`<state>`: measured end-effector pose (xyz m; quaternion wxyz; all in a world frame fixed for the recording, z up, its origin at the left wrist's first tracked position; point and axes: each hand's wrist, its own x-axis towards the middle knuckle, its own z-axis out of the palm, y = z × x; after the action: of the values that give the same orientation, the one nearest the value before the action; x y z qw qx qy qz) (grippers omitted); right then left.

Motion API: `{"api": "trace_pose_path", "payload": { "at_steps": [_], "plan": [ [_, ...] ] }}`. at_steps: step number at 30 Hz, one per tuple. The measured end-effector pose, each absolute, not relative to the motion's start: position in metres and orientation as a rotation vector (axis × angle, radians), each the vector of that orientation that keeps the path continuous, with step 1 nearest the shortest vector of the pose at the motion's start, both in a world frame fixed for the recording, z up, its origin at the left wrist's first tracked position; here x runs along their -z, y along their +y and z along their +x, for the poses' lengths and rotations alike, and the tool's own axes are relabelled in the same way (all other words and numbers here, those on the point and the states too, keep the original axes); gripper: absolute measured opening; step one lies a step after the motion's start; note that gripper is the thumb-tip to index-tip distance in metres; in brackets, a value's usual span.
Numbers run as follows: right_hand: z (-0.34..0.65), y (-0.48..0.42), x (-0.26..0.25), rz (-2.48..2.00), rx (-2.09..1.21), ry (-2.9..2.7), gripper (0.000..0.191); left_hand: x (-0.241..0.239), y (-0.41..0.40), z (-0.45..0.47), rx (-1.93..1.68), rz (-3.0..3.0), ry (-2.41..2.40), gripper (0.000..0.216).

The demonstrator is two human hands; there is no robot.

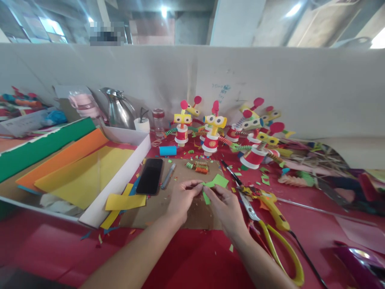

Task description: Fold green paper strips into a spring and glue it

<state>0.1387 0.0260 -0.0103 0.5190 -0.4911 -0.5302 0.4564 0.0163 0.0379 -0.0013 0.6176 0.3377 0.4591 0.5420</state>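
Observation:
Both hands meet over a brown cardboard sheet (144,218) on the red table. Between the closed fingertips of my left hand (185,197) and my right hand (224,202) is a green paper strip (207,198), pinched by both. A wider green paper piece (221,181) lies just beyond my right fingers. Behind the hands sit several small folded paper springs (201,167), green and orange. To the left of my left hand lie a grey pen (168,176) and a black phone (149,176). Yellow-handled scissors (281,245) rest beside my right forearm.
Several paper-cup robot figures (211,140) stand at the back. A white box (116,176) with coloured sheets is on the left, yellow paper strips (124,202) beside it. A yellow glue gun (275,210) with a black cord lies right. A steel jug (118,108) stands behind the box.

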Motion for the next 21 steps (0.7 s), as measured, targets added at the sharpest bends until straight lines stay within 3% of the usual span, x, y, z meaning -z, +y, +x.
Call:
{"api": "trace_pose_path", "payload": {
  "at_steps": [7,15,21],
  "plan": [
    [0.143,0.027,0.01,-1.261,-1.001,-1.348,0.029,0.002,0.038,0.018,-1.232,0.762,1.021,0.024],
    [0.141,0.028,0.001,-1.253,-1.233,-1.131,0.033,0.001,0.033,0.023,-1.216,0.798,0.904,0.026],
    [0.148,0.03,0.0,-1.22,-1.178,-1.213,0.03,-0.001,0.034,0.019,-1.143,0.918,0.915,0.025]
  ]
}}
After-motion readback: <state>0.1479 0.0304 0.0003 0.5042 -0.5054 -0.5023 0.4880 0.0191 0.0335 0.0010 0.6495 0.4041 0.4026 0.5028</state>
